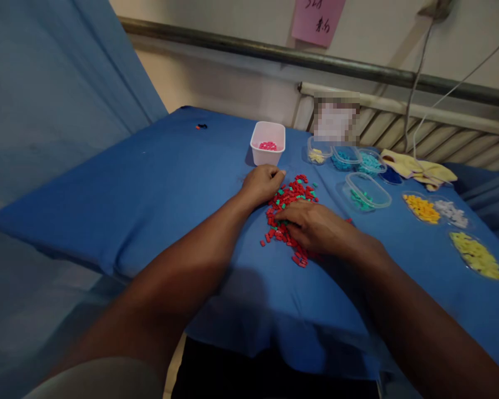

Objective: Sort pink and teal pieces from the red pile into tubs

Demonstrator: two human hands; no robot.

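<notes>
A heap of small red pieces (291, 195) with a few teal ones mixed in lies on the blue cloth (158, 188). My left hand (263, 184) rests at the heap's left edge with its fingers curled in, and what they hold, if anything, is hidden. My right hand (311, 224) lies palm down on the heap's right side, fingers pressed into the pieces. Just behind my left hand stands a white tub (268, 143) with pink pieces inside.
Clear lidless dishes (366, 191) with teal, blue and pale yellow pieces stand right of the tub. Heaps of orange (422, 208), white and yellow pieces (478, 256) lie at the right. A yellow cloth (416, 166) sits by the radiator. A blue curtain hangs at left.
</notes>
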